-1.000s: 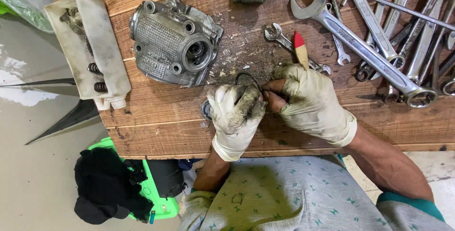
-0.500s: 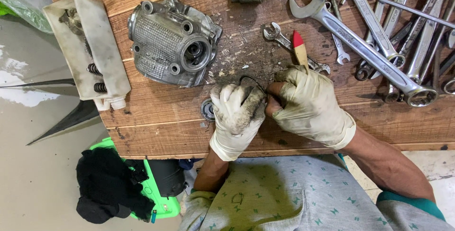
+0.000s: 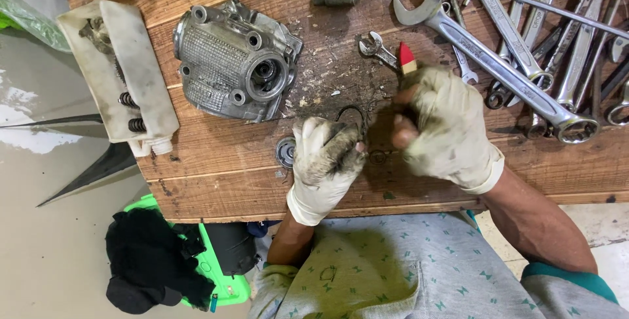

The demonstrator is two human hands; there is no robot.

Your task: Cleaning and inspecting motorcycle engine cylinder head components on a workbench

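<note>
My left hand [image 3: 324, 158], in a dirty white glove, is closed around a small dark part with a thin black ring [image 3: 350, 112] sticking out above the fingers. Just to its right, my gloved right hand [image 3: 445, 126] grips a tool with a red-tipped wooden handle [image 3: 406, 56], its working end hidden by the fingers. A small metal ring [image 3: 378, 156] lies on the wooden bench [image 3: 216, 181] between the two hands. Left of my left hand rests a round metal disc [image 3: 285, 152].
A grey cast engine cover [image 3: 229, 63] sits at the bench's left. Several spanners [image 3: 498, 50] lie at the right, a small adjustable wrench [image 3: 373, 45] near the middle. A white tray with springs [image 3: 118, 76] overhangs the left edge. Below is a green box with black cloth [image 3: 164, 266].
My right hand has drawn slightly away to the right from the left hand, opening a gap where the small ring shows on the bench. The left hand stays nearly in place.
</note>
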